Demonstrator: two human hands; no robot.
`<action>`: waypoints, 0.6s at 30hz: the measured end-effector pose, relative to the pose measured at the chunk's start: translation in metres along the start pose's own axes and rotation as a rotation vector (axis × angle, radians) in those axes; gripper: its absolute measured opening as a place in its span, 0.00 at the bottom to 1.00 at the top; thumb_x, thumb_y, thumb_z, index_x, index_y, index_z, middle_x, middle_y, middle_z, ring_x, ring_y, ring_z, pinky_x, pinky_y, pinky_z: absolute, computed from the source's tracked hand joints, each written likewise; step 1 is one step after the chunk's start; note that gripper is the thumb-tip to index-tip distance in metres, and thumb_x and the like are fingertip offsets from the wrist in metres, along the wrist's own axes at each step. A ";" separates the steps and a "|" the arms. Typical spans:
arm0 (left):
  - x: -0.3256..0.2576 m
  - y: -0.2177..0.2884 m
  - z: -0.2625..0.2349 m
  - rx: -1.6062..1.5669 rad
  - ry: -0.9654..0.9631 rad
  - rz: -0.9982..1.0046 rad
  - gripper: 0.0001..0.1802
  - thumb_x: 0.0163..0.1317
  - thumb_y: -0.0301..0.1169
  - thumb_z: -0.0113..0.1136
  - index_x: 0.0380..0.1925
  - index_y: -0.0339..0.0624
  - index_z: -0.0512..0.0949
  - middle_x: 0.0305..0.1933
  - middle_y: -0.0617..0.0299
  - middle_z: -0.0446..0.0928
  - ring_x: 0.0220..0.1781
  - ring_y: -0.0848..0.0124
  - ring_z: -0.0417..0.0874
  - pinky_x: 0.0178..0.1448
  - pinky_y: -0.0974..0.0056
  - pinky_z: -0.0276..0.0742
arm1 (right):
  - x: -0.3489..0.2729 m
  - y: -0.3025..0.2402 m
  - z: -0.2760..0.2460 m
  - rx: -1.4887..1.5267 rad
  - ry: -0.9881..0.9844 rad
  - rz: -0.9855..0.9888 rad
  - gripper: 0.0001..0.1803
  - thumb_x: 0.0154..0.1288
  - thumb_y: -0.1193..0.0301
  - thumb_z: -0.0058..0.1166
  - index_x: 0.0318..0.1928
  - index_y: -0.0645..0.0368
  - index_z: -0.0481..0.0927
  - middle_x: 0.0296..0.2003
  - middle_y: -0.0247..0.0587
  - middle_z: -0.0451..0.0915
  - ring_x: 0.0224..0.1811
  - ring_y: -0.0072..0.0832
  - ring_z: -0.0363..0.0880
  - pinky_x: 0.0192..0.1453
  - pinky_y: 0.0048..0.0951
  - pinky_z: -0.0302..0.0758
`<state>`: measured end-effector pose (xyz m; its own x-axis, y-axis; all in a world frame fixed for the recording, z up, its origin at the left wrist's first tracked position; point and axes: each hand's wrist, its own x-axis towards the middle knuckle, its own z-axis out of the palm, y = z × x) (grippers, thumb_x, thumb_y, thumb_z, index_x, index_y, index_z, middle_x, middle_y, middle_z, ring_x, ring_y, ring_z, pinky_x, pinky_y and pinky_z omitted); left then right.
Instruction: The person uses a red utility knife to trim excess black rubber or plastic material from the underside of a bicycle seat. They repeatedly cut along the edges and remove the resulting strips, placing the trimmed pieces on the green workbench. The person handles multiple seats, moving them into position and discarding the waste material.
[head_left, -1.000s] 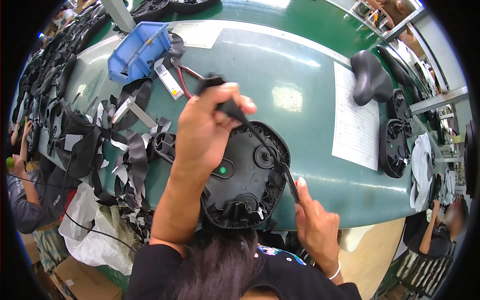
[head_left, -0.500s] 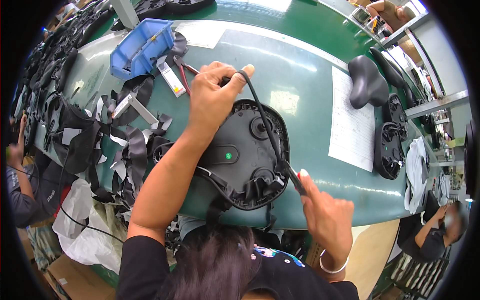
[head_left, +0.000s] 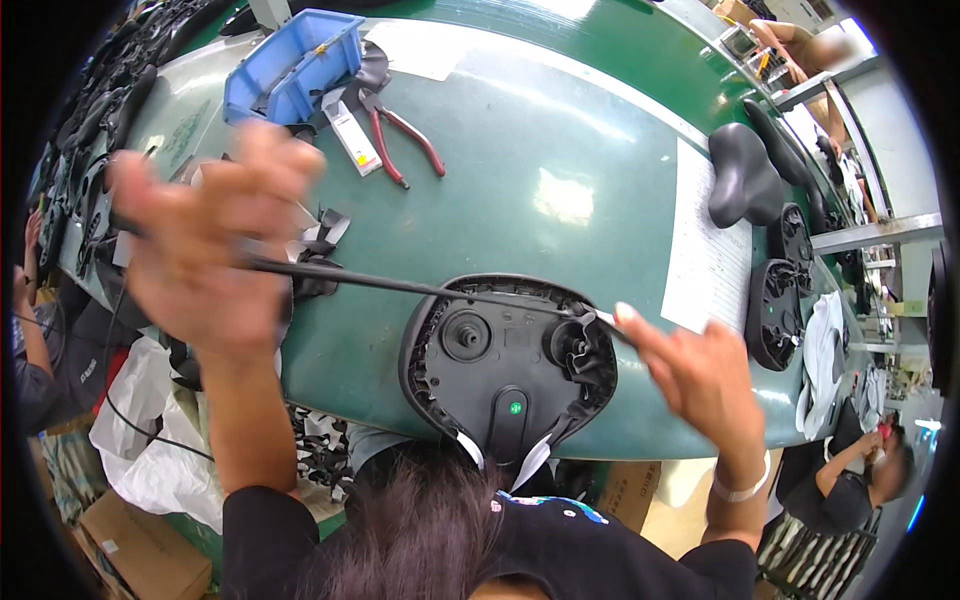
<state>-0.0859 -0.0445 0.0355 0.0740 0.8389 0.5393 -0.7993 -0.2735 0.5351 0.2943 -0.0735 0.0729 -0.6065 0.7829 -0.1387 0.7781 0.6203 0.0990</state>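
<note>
A thin black strap (head_left: 420, 288) is held tight between 2 hands. The left hand (head_left: 205, 245) is blurred, with its fingers closed around the strap's left end. The right end is pinched by the right hand (head_left: 700, 375). Under the strap, an upside-down black seat (head_left: 505, 365) is seen at the near edge of the green table (head_left: 560, 130). A blue bin (head_left: 295, 65) and a small white box (head_left: 352, 135) are seen far left. A white paper sheet (head_left: 705, 250) lies at the right.
</note>
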 end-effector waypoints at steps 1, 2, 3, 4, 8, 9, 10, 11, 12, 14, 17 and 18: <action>0.010 0.004 -0.004 -0.137 -0.005 -0.050 0.31 0.71 0.50 0.34 0.12 0.46 0.65 0.22 0.65 0.66 0.30 0.67 0.64 0.45 0.59 0.62 | -0.021 -0.010 0.005 -0.006 0.027 0.047 0.29 0.57 0.71 0.58 0.62 0.42 0.74 0.15 0.33 0.66 0.16 0.31 0.61 0.27 0.33 0.57; 0.023 0.007 -0.007 -0.279 -0.008 -0.104 0.29 0.70 0.51 0.38 0.15 0.45 0.69 0.24 0.65 0.68 0.30 0.68 0.65 0.44 0.60 0.63 | -0.038 -0.021 0.008 0.042 0.031 0.113 0.28 0.57 0.71 0.58 0.61 0.43 0.74 0.14 0.33 0.66 0.15 0.31 0.60 0.26 0.32 0.57; 0.027 0.001 -0.006 -0.240 0.028 -0.278 0.27 0.68 0.52 0.44 0.19 0.44 0.72 0.25 0.63 0.70 0.30 0.68 0.66 0.44 0.61 0.65 | -0.045 -0.030 0.009 0.086 0.038 0.173 0.28 0.58 0.71 0.58 0.61 0.44 0.74 0.14 0.32 0.65 0.13 0.31 0.58 0.25 0.32 0.56; 0.034 -0.018 -0.002 0.151 -0.073 -0.419 0.24 0.64 0.51 0.50 0.22 0.41 0.74 0.26 0.62 0.71 0.31 0.67 0.68 0.43 0.62 0.66 | -0.045 -0.032 0.007 0.094 0.032 0.182 0.28 0.58 0.71 0.58 0.61 0.44 0.74 0.14 0.33 0.66 0.14 0.31 0.59 0.25 0.32 0.57; 0.052 -0.106 0.026 1.611 -1.011 -0.540 0.13 0.53 0.35 0.65 0.29 0.35 0.77 0.44 0.54 0.77 0.55 0.61 0.72 0.51 0.59 0.72 | -0.030 -0.019 0.002 0.162 0.017 0.160 0.28 0.57 0.72 0.58 0.61 0.43 0.74 0.14 0.34 0.67 0.15 0.32 0.62 0.25 0.33 0.58; 0.048 -0.123 0.026 1.359 -1.031 -0.400 0.12 0.55 0.34 0.63 0.30 0.35 0.77 0.42 0.54 0.77 0.51 0.62 0.73 0.49 0.60 0.72 | -0.027 -0.012 0.001 0.195 0.028 0.126 0.29 0.57 0.72 0.58 0.61 0.43 0.73 0.15 0.34 0.67 0.15 0.32 0.62 0.25 0.33 0.59; 0.043 -0.142 0.021 1.106 -1.037 -0.263 0.12 0.57 0.34 0.62 0.30 0.35 0.76 0.40 0.55 0.77 0.48 0.63 0.74 0.47 0.61 0.72 | -0.024 -0.007 0.002 0.222 0.029 0.097 0.28 0.58 0.72 0.58 0.62 0.43 0.73 0.15 0.34 0.69 0.15 0.31 0.64 0.26 0.33 0.61; 0.046 -0.148 0.030 0.906 -0.920 -0.313 0.11 0.59 0.34 0.60 0.31 0.36 0.75 0.37 0.56 0.77 0.44 0.65 0.74 0.44 0.62 0.72 | -0.026 -0.006 0.005 0.205 0.039 0.099 0.28 0.58 0.72 0.57 0.62 0.43 0.73 0.16 0.34 0.70 0.15 0.32 0.64 0.26 0.33 0.61; 0.048 -0.152 0.041 0.697 -0.811 -0.348 0.11 0.61 0.34 0.58 0.31 0.36 0.75 0.34 0.57 0.76 0.39 0.67 0.75 0.42 0.64 0.72 | -0.028 -0.007 0.008 0.187 0.049 0.100 0.28 0.59 0.72 0.57 0.62 0.43 0.73 0.16 0.34 0.70 0.16 0.32 0.64 0.26 0.33 0.62; 0.049 -0.150 0.059 0.393 -0.326 -0.753 0.10 0.66 0.34 0.54 0.33 0.37 0.73 0.26 0.62 0.72 0.28 0.71 0.72 0.35 0.66 0.70 | -0.035 -0.015 0.017 0.107 0.080 0.101 0.28 0.59 0.73 0.57 0.62 0.47 0.73 0.15 0.34 0.70 0.15 0.33 0.65 0.25 0.32 0.62; 0.061 -0.144 0.070 0.204 0.195 -0.650 0.11 0.68 0.36 0.51 0.32 0.41 0.73 0.23 0.68 0.66 0.23 0.77 0.68 0.27 0.68 0.67 | -0.066 -0.042 0.035 0.284 0.126 0.288 0.29 0.58 0.72 0.57 0.63 0.52 0.71 0.14 0.36 0.70 0.13 0.33 0.65 0.22 0.33 0.61; 0.064 -0.142 0.071 0.322 0.311 -0.446 0.11 0.68 0.36 0.52 0.32 0.40 0.73 0.24 0.68 0.68 0.23 0.77 0.68 0.27 0.69 0.66 | -0.076 -0.052 0.038 0.396 0.146 0.339 0.29 0.61 0.71 0.56 0.64 0.56 0.69 0.16 0.40 0.73 0.13 0.37 0.67 0.21 0.33 0.63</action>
<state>0.0744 0.0141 0.0405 0.1432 0.9892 0.0313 -0.5083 0.0464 0.8599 0.3060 -0.1667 0.0408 -0.3051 0.9521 -0.0225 0.9191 0.2882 -0.2689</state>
